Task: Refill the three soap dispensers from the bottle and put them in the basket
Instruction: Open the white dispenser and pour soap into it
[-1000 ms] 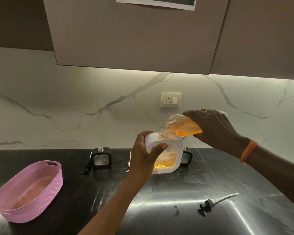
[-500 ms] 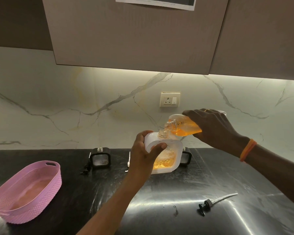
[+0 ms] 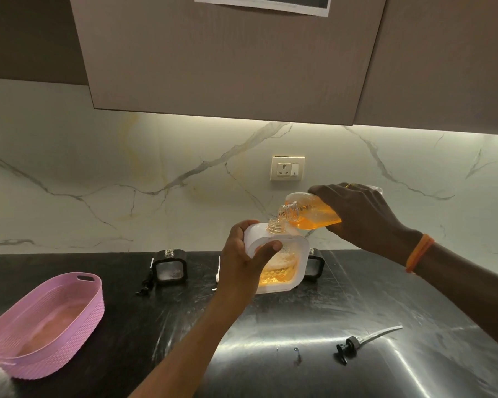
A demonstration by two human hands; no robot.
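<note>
My left hand (image 3: 242,258) grips a white square soap dispenser (image 3: 288,262) above the counter, tilted, with orange soap in its lower half. My right hand (image 3: 360,216) holds a clear bottle of orange soap (image 3: 311,211) tipped leftward, its mouth just above the dispenser's open neck. A black dispenser (image 3: 169,268) stands open on the counter at the back left. Another black dispenser (image 3: 315,265) shows partly behind the white one. The pink basket (image 3: 78,320) lies at the left, nothing in it.
A black pump head with its tube (image 3: 362,340) lies on the dark counter (image 3: 299,326) at the front right. Another pump (image 3: 145,285) lies beside the left black dispenser. A wall socket (image 3: 288,168) sits on the marble backsplash under the cabinets.
Both hands hold nearly the same pose. The foamy soap level in the white dispenser looks slightly higher.
</note>
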